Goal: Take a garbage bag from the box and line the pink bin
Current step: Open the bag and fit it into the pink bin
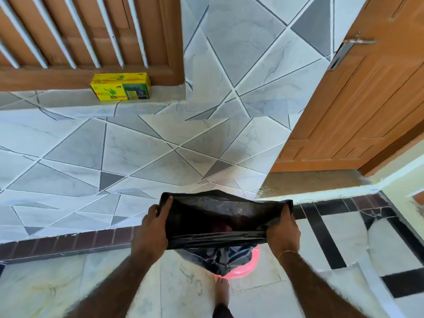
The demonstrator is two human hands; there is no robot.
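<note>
A black garbage bag is stretched wide at its mouth between both hands. My left hand grips its left edge, thumb on top of the plastic. My right hand grips the right edge. The bag's lower part hangs down over the pink bin, of which only a pink rim and side show below the bag. The yellow bag box stands on the tiled ledge under the window, far up and left of my hands.
A wooden door stands ajar at the right, with a step below it. A barred wooden window is above the box. My bare foot is on the floor just before the bin.
</note>
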